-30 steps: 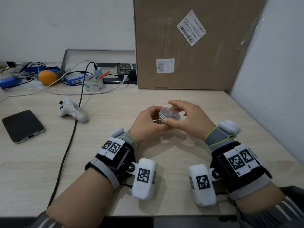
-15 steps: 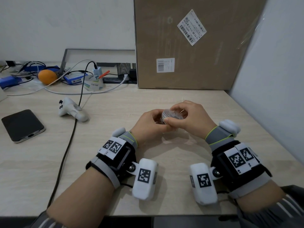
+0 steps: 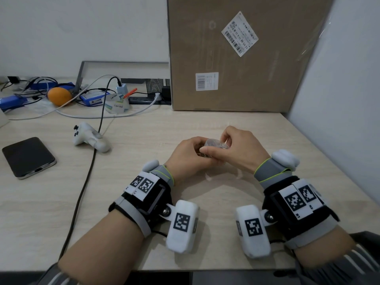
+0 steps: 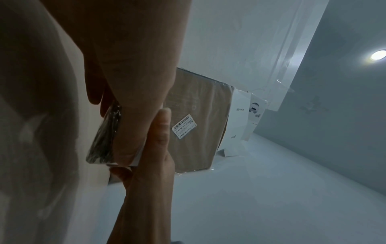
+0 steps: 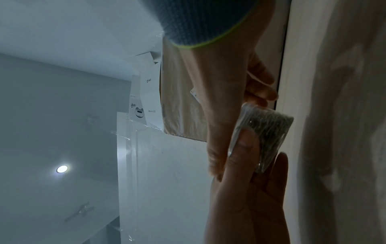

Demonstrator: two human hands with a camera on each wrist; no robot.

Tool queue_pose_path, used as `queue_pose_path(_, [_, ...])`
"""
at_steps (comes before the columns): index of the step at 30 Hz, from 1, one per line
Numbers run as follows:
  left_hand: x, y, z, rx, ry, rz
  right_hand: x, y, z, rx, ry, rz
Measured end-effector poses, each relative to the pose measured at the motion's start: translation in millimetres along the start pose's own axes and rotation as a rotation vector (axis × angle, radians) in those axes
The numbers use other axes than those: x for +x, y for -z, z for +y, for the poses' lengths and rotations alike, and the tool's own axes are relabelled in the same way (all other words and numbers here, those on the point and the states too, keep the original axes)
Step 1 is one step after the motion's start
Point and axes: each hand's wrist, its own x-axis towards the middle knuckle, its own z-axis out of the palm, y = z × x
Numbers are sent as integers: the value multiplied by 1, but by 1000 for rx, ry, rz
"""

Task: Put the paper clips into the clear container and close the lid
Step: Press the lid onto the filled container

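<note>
Wrist rigs: black bands with white marker blocks on both forearms, nearest the head camera, over the near edge of the table [image 3: 123, 212].
Left hand [image 3: 186, 156]: curled round the left side of the clear container [image 3: 216, 145], fingers wrapped under and behind it, gripping.
Right hand [image 3: 241, 150]: thumb and fingers pinch the container's top edge from the right and from above; closed on it.
Clear container: small, round, see-through, held between both hands above the table, in front of the person's middle. In the right wrist view it [image 5: 265, 137] sits between a thumb and the fingers of the other hand.
Paper clips [image 5: 269, 130]: a dark metallic mass seen through the container's wall; all that show are inside it.
Lid: seems to be on top under the right fingers; whether it is fully seated cannot be told.
Phone [image 3: 28, 157]: dark, face up, on the left part of the table, well apart from the hands.
Controller [image 3: 90, 138]: white, beyond the phone, beside a black cable [image 3: 82, 192] running toward the near edge.
Far left clutter: an orange [image 3: 59, 96], blue devices, a tape roll [image 3: 117, 103], white cable, a power strip.
Cardboard box [image 3: 236, 58]: large, upright at the table's far edge against the wall, with two barcode labels.
</note>
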Motion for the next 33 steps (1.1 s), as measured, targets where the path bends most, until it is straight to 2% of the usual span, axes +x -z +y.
queue_pose_path(3, [1,0,0,-20,-3,10,-1,-2,2,32,2,-34])
queue_pose_path(8, [3,3,-1,-99,-1,73,0,2,3,281,76,-105])
queue_pose_path(11, [4,4,-3,-127,-6,93,-1,3,5,283,91,-146])
queue_pose_path(22, [2,2,0,-152,-13,56,-3,3,1,147,56,13])
queue_pose_path(28, [2,3,0,-187,-6,75,-3,2,2,408,39,-126])
queue_pose_path(33, [1,3,2,-187,-12,71,1,-4,6,408,8,-48])
